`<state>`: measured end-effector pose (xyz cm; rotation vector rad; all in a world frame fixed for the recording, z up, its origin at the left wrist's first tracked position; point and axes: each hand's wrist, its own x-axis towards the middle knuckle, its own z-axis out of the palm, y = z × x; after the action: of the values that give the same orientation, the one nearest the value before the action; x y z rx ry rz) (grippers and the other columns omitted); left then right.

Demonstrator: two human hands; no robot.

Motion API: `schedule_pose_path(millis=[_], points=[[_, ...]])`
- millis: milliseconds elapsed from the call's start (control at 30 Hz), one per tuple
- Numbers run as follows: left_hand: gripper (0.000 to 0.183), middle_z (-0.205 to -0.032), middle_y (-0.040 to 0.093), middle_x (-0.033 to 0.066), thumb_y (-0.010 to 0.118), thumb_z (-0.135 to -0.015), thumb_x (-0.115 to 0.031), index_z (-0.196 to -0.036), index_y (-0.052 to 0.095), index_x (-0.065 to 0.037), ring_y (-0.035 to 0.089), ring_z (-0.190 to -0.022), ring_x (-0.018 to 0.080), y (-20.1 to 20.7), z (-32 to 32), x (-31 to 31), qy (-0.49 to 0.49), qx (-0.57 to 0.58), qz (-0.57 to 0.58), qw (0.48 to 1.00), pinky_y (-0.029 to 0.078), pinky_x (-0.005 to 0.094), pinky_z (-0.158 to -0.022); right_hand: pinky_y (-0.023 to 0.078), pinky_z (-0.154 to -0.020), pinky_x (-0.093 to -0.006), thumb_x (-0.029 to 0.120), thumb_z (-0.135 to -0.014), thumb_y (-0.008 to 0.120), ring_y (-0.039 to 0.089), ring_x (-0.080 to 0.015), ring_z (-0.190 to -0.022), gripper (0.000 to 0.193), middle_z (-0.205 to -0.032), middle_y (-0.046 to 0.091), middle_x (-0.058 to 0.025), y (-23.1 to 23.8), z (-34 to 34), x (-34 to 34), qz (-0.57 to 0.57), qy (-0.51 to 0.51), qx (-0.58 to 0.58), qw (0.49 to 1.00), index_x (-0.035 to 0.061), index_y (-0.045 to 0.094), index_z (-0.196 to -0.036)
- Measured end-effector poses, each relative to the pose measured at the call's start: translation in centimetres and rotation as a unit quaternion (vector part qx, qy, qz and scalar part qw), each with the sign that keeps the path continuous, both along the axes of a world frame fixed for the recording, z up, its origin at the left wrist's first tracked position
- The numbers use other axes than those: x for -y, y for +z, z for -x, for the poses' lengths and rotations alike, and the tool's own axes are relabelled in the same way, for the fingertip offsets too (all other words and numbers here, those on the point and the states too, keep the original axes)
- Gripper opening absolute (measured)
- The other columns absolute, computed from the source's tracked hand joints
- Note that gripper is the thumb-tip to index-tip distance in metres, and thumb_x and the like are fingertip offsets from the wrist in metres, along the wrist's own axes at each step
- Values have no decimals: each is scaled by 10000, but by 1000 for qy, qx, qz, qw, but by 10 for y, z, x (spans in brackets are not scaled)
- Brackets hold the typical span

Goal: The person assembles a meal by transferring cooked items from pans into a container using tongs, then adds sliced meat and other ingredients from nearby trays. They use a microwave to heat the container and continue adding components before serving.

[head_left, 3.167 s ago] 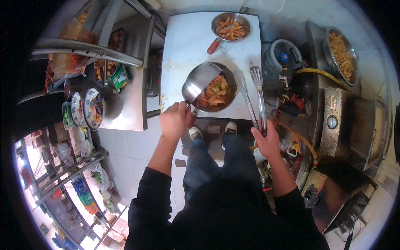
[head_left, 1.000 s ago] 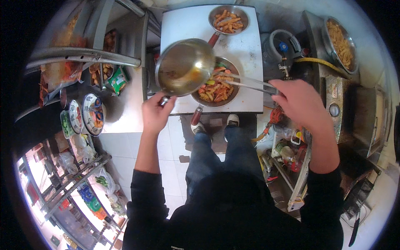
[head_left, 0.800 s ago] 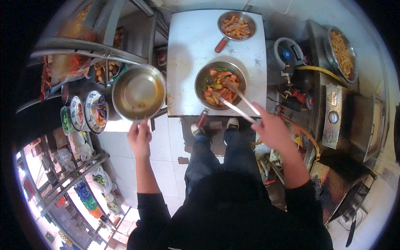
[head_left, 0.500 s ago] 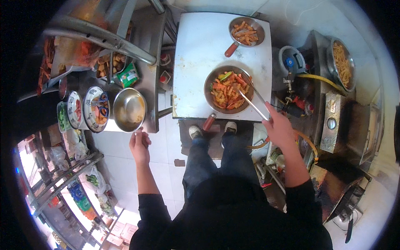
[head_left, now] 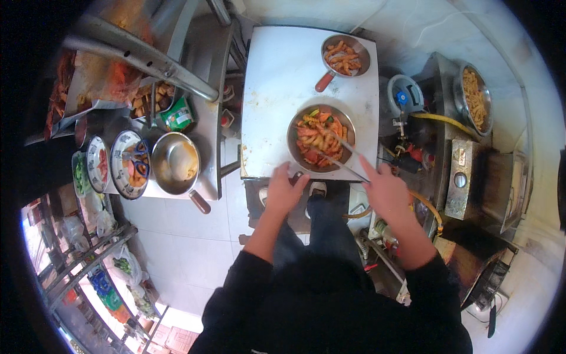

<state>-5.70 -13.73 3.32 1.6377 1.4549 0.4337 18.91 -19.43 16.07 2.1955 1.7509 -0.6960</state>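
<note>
A steel pan of orange-brown fried pieces with some green and red bits sits near the front edge of the white table. My left hand is at its brown handle, thumb and fingers on either side; most of the handle is hidden under the hand. My right hand is shut on metal tongs, whose two arms reach into the food. To the left, on the steel counter, a saucepan with some yellowish residue stands with its brown handle pointing toward me.
A smaller pan of fried pieces rests at the table's far right. Patterned plates with food and blue-handled scissors stand left of the saucepan. At right are a gas cylinder, a yellow hose and a steel bowl of fries.
My left hand has left the saucepan's handle and moved right to the food-filled pan's handle. The tongs have shifted in the food, and the view has moved slightly.
</note>
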Motion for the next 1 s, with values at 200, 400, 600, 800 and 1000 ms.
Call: schedule_pose_path(millis=[200, 400, 600, 800, 1000], points=[[424, -777, 657, 79, 554, -1039, -401, -1087, 651, 9, 600, -593, 132, -46, 0, -15, 3, 259, 399, 880, 488, 240, -567, 506, -606, -387, 294, -1011, 584, 601, -246, -706, 646, -927, 585, -128, -11, -31, -2, 69, -208, -291, 931, 139, 329, -1584], [533, -577, 631, 101, 541, -997, -430, -712, 685, -3, 659, -578, 230, -39, -20, -8, 6, 57, 200, 978, 515, 367, -602, 426, -467, -309, 293, -1020, 581, 539, -107, -623, 645, -892, 596, -83, -16, 12, -6, 187, -440, -456, 751, 171, 318, -1595], [551, -612, 653, 138, 542, -978, -451, -706, 687, 6, 681, -628, 308, -37, -13, -5, 34, 61, 237, 969, 522, 420, -647, 518, -880, -511, 255, -983, 604, 655, -410, -993, 641, -1019, 672, -213, -17, -9, -3, 107, -66, -26, 992, 199, 353, -1570], [540, -618, 653, 129, 541, -973, -447, -731, 694, 11, 670, -619, 280, -34, -12, -6, 11, 51, 232, 971, 516, 391, -635, 530, -851, -502, 240, -945, 645, 655, -405, -984, 680, -1036, 653, -209, -3, -26, -11, 30, -12, -115, 993, 219, 365, -1564], [518, -633, 656, 138, 535, -967, -423, -729, 694, 9, 676, -651, 284, -32, -11, -7, 27, 102, 270, 957, 514, 385, -655, 534, -852, -487, 245, -941, 658, 658, -401, -986, 695, -1040, 648, -206, 30, -13, -5, 70, 32, -90, 993, 246, 361, -1569]])
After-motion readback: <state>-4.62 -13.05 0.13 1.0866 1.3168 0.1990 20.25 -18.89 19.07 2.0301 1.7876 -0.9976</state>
